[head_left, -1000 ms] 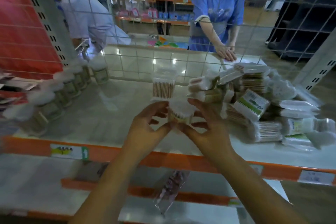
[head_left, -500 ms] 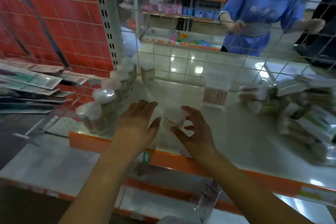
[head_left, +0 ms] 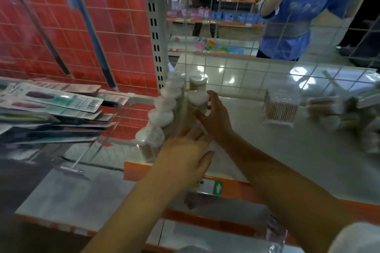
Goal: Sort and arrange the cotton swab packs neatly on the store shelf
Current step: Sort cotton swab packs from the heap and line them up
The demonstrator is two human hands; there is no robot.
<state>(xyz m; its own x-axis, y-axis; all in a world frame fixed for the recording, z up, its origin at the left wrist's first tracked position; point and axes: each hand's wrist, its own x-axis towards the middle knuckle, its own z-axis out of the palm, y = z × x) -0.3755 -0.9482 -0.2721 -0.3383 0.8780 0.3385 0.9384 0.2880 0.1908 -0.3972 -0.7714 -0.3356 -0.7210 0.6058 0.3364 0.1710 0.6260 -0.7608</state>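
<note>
As the right hand [head_left: 213, 117] carried its pinched cotton swab pack [head_left: 197, 99] from mid-shelf to beside the row of jars [head_left: 164, 109], one more pack neared placement, the left hand [head_left: 185, 150] flat with fingers together

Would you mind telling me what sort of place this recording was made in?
Most likely a retail shop. An orange-edged shelf with a price label holds a row of cotton swab tubs, packaged toothbrushes lie in the next bay, and more stocked shelves show through the wire-grid back.

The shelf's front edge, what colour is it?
Orange, seen in the head view: the shelf's front edge.
</note>
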